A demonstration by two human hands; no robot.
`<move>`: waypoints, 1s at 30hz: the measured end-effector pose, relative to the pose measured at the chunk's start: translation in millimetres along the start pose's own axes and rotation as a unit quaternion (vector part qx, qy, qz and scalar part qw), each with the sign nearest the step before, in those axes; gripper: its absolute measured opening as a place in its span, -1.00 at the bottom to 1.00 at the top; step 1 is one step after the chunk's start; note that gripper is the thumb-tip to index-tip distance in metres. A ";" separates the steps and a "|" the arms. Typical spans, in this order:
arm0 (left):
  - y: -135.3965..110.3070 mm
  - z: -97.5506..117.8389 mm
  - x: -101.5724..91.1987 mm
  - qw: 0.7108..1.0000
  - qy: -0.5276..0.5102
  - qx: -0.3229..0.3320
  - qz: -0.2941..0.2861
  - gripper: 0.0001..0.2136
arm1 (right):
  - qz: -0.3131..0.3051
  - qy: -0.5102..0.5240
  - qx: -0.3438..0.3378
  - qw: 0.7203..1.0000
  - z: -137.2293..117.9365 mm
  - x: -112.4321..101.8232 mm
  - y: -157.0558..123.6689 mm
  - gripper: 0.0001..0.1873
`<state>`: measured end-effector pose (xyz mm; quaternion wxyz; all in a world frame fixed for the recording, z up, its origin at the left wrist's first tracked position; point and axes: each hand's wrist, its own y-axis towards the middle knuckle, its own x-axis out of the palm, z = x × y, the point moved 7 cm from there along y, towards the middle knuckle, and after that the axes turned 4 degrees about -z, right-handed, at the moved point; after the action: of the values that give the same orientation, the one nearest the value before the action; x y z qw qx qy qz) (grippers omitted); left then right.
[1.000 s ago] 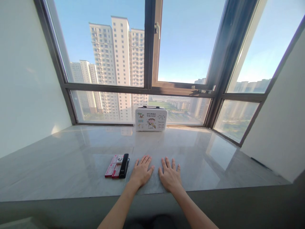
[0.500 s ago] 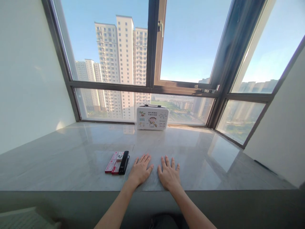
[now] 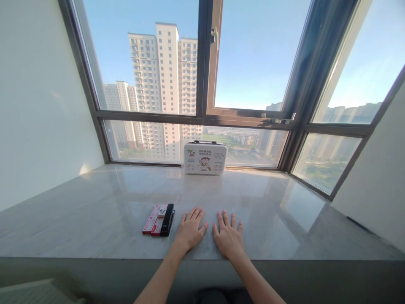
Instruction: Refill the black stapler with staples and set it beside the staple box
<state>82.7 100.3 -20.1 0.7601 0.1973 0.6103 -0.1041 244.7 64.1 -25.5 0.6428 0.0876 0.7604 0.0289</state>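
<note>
Sunlit windows [image 3: 249, 115] rise above a glossy marbled sill [image 3: 253, 185].

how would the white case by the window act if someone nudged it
The white case might tip, since it stands upright on a narrow side. It may slide fairly easily on the glossy sill. Its flat face suggests a stiff shell.

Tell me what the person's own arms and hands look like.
The left hand and right hand are bare, with no gloves or rings visible. The forearms are uncovered where they show: no sleeves, watch or bracelet in view.
</note>
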 end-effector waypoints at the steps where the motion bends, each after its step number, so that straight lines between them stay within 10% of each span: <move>1: 0.2 -0.1 -0.7 1.000 -0.001 0.001 0.000 -0.40 | 0.000 -0.001 -0.001 1.000 -0.4 -0.1 0.3 -0.33; 24: -5.3 4.3 -15.7 1.000 -0.015 0.021 -0.012 -0.41 | -0.014 0.060 0.028 0.998 0.8 -16.9 5.4 -0.40; 27: -21.0 10.6 -12.7 0.998 -0.018 0.059 -0.016 -0.43 | -0.023 0.135 0.035 0.990 -35.2 -27.6 9.9 -0.45; 30: -43.5 13.4 2.9 0.996 -0.015 0.075 -0.051 -0.45 | -0.008 0.234 -0.099 0.967 -121.9 -38.7 18.9 -0.38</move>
<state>77.9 55.7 -28.0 0.7461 0.2207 0.5985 -0.1906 132.8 84.5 36.1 0.4523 0.0080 0.8839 0.1181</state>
